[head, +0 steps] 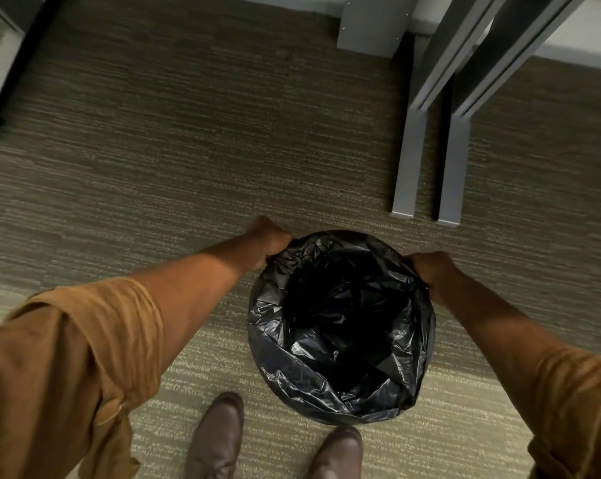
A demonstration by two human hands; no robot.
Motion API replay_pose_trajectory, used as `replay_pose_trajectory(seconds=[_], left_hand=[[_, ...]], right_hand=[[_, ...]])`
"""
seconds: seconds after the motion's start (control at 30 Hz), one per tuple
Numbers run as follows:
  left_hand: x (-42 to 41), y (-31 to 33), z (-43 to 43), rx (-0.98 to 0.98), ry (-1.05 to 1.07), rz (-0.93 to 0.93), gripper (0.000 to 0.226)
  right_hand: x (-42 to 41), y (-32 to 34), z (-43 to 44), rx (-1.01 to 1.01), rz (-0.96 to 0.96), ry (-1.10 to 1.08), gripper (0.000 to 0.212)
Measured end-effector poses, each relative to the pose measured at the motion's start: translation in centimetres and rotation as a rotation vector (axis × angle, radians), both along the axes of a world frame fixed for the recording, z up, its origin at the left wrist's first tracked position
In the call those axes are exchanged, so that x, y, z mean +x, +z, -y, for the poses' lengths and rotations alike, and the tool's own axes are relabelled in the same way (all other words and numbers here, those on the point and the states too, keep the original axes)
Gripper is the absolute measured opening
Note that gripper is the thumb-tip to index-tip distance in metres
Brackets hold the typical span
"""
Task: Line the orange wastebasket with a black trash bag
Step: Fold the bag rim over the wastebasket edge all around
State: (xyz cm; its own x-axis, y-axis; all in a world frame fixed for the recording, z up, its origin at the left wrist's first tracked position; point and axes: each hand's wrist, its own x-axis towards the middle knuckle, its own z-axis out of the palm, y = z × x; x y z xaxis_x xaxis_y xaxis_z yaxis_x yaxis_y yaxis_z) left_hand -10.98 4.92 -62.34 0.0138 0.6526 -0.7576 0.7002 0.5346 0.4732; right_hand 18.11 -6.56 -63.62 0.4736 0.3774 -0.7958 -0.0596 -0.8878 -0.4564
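Bag mouth upward, hand-gripped both sides.

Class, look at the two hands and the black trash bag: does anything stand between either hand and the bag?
Nothing visible does. The left hand and the right hand each already grip the black trash bag at opposite sides of its opening. The bag covers the wastebasket completely; only carpet surrounds it.

Plenty of open carpet to the left and far side of the black trash bag. Tighter on the far right, where two grey metal legs stand near it. Brown shoes sit just beside its near edge.
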Motion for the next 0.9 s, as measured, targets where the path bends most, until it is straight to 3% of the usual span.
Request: replay_pose_trajectory(seconds=[0.13, 0.2, 0.33, 0.4, 0.47, 0.53, 0.6, 0.7, 0.77, 0.9], left_hand=[[-2.9, -0.9, 0.9, -0.044, 0.031, -0.06, 0.028], [-4.5, -0.2, 1.2, 0.016, -0.093, -0.165, 0.025], [-5.3, 2.1, 3.2, 0.37, -0.26, -0.37, 0.045], [-4.9, 4.0, 5.5, 0.675, -0.319, -0.313, 0.041], [-4.7, 5.7, 8.5, 0.926, -0.503, -0.235, 0.04], [-4.4, 7.2, 12.0, 0.972, -0.729, -0.219, 0.048], [-3.8, 8.2, 15.7, 0.884, -0.961, -0.217, 0.059], [-2.9, 8.7, 20.2, 0.662, -1.266, -0.172, 0.084], [-2.7, 8.6, 22.2, 0.549, -1.388, -0.185, 0.098], [-3.2, 7.9, 24.3, 0.417, -1.439, -0.255, 0.111]], right_hand=[[0.4, 0.5, 2.1, -0.034, -0.238, -0.152, 0.015], [0.5, 1.1, 3.6, 0.0, -0.255, -0.211, 0.018], [0.5, 2.5, 6.3, 0.169, 0.268, -0.055, 0.02], [-0.3, 3.7, 7.6, 0.317, 0.608, 0.11, 0.028], [-1.6, 5.4, 8.9, 0.581, 0.796, 0.386, 0.028], [-3.4, 6.8, 9.8, 0.754, 0.885, 0.716, 0.03], [-5.3, 7.5, 10.5, 0.772, 0.876, 1.004, 0.03], [-7.7, 7.7, 11.4, 0.615, 0.82, 1.413, 0.04], [-8.4, 7.3, 11.7, 0.364, 0.776, 1.645, 0.052], [-8.4, 6.0, 11.6, -0.146, 0.744, 1.891, 0.071]])
